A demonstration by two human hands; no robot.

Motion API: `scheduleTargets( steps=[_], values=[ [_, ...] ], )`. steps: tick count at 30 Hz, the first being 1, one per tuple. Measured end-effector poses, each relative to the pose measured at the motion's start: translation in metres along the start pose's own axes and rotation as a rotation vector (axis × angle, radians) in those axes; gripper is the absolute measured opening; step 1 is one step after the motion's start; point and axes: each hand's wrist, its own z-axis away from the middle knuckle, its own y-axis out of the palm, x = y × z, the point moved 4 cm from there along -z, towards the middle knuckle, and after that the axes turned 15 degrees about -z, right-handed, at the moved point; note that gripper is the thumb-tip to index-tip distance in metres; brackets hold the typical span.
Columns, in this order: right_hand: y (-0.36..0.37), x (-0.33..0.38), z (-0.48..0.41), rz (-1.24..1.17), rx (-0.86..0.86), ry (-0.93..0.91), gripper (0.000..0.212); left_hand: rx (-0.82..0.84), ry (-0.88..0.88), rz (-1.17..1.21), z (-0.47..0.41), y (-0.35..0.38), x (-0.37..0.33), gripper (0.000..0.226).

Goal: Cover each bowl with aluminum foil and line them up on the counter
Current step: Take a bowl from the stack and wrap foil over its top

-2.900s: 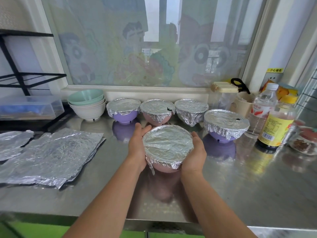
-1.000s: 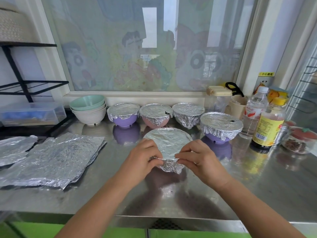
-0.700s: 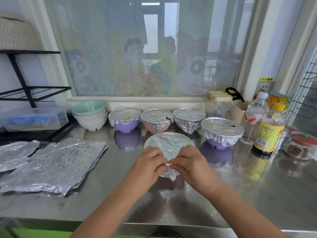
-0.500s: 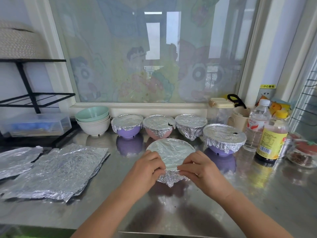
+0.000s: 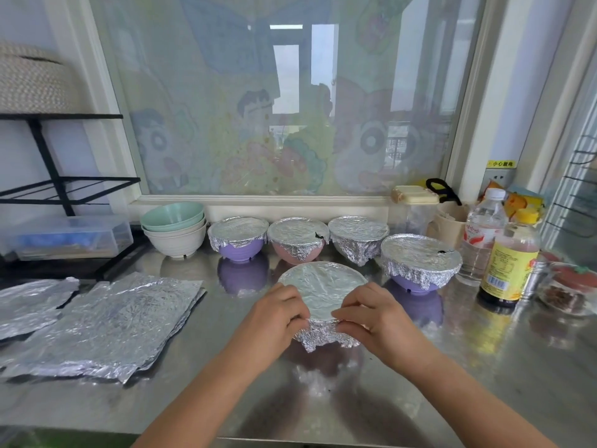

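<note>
A foil-covered bowl (image 5: 323,286) sits mid-counter in front of me. My left hand (image 5: 274,315) and my right hand (image 5: 374,315) pinch the crumpled foil at its near rim. Behind it stand foil-covered bowls: a purple one (image 5: 238,236), a pink one (image 5: 298,239), a fully wrapped one (image 5: 357,237) and a larger purple one (image 5: 420,261) to the right. Uncovered bowls (image 5: 176,227), green on white, are stacked at the far left. Loose foil sheets (image 5: 103,324) lie flat on the left.
Steel counter (image 5: 484,367) under a window. At right stand a water bottle (image 5: 483,234), a yellow-labelled sauce bottle (image 5: 508,260) and a small glass dish (image 5: 568,292). A clear plastic box (image 5: 69,236) sits under a black rack (image 5: 61,185) on the left.
My hands went from cupping the bowl's sides to pinching the foil at its near edge. In the last half second they barely moved; the view tilted up slightly.
</note>
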Motion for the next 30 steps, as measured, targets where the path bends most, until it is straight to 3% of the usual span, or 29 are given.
scheduleTargets(
  steps=[6, 10, 16, 30],
  values=[
    [0.002, -0.002, -0.001, -0.007, -0.006, 0.011, 0.02, 0.013, 0.039, -0.009, -0.002, 0.002, -0.012, 0.017],
    [0.006, 0.004, -0.005, -0.007, 0.009, 0.006, 0.019, 0.009, 0.075, 0.003, -0.008, 0.006, -0.024, 0.01],
    [-0.009, 0.0, 0.001, -0.053, -0.01, 0.027, 0.026, 0.091, 0.042, 0.047, -0.009, -0.002, -0.011, 0.007],
    [-0.017, 0.0, -0.002, -0.099, 0.033, 0.025, 0.027, 0.079, -0.086, 0.139, -0.011, 0.001, -0.008, 0.016]
  ],
)
